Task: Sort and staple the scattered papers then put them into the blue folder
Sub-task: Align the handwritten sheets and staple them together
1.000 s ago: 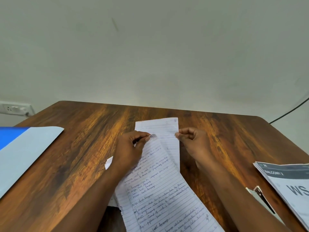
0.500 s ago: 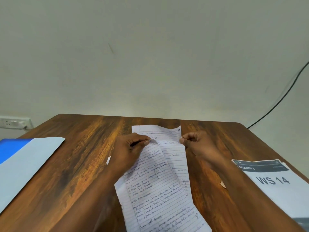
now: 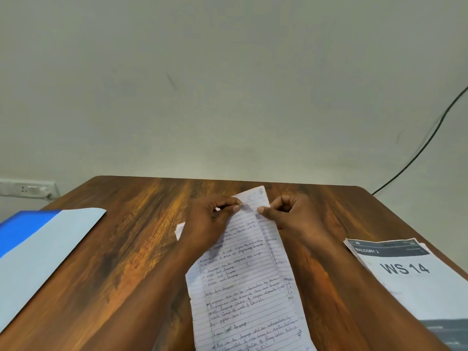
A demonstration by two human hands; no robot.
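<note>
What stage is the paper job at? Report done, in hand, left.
Done: nothing visibly stapled or filed. In hand: left hand and right hand pinch the top of the handwritten sheets, aligning them. Left: stapling, then filing in the blue folder; no stapler in view.

handwritten lined papers [image 3: 243, 279] mid-table, overlapping | blue folder [image 3: 38, 247] far left

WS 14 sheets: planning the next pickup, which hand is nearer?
Right. The right hand pinches the handwritten pages beside the WS 14 sheets; the left hand is farther away.
</note>
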